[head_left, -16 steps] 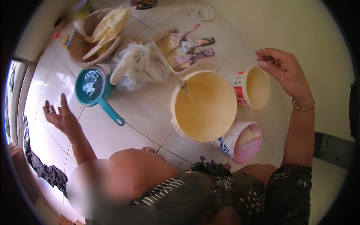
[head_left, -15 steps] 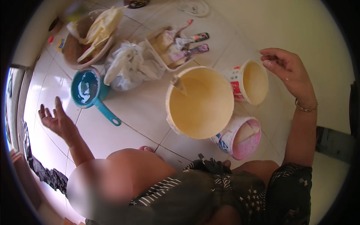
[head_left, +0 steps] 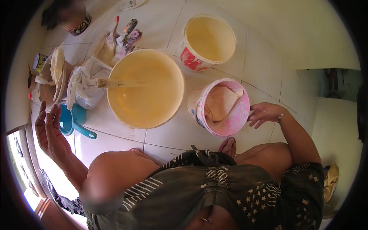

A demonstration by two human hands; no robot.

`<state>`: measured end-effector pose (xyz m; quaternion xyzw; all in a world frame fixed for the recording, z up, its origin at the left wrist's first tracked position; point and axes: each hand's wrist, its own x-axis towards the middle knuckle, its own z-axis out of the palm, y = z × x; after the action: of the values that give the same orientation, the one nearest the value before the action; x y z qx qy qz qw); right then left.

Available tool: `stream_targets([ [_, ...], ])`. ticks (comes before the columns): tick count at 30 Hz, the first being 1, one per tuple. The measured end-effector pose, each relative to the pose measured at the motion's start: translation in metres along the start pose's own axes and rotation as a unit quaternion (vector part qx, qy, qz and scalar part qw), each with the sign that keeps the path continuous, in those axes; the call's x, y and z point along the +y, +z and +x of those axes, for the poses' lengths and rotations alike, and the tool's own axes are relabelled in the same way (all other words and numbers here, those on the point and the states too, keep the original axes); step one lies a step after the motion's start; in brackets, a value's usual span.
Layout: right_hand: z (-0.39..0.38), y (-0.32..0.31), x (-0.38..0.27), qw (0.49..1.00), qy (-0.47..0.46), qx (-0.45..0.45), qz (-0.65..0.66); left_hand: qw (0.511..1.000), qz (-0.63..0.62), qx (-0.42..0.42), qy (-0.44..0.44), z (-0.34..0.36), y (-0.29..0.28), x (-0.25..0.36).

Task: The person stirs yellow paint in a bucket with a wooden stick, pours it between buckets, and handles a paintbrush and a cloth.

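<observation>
My left hand (head_left: pixel 51 130) is raised with nothing in it, fingers up and partly apart, in front of a teal dipper (head_left: pixel 85 132). My right hand (head_left: pixel 265 114) is beside the pink-stained bucket (head_left: pixel 245 115), its fingers loosely spread at the rim; I cannot tell whether they touch it. A folded cream-coloured piece (head_left: pixel 221 100) lies inside that bucket. Left of it stands a large bucket (head_left: pixel 132 125) holding pale yellow liquid, with a flat wooden stick (head_left: pixel 111 83) across its rim. A white bucket with a red label (head_left: pixel 193 60) stands behind, yellowish inside.
Paint-smeared brushes (head_left: pixel 128 38) rest in a tray (head_left: pixel 100 51) behind the large bucket. A white plastic bag (head_left: pixel 87 86) and a basin (head_left: pixel 63 74) holding a yellowish cloth (head_left: pixel 57 65) are at the left. Far left, a person (head_left: pixel 73 15) is partly seen. Pale tiles (head_left: pixel 264 65) cover the floor.
My right hand has come down from beside the red-labelled bucket to the pink-stained bucket. The view has shifted, so the buckets sit elsewhere in the picture. My left hand stays raised.
</observation>
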<state>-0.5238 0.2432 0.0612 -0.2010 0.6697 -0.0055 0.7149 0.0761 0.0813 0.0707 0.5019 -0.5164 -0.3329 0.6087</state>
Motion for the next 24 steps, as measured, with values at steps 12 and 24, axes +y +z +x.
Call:
stream_targets([
  [12, 0.014, 0.019, -0.012, 0.989, -0.090, -0.015, 0.116, 0.995, 0.047, -0.055, -0.068, -0.026, 0.025, 0.033],
  [24, -0.029, -0.005, -0.020, 0.943, -0.153, 0.285, 0.081, 0.994, 0.056, -0.038, -0.090, -0.028, 0.028, 0.034],
])
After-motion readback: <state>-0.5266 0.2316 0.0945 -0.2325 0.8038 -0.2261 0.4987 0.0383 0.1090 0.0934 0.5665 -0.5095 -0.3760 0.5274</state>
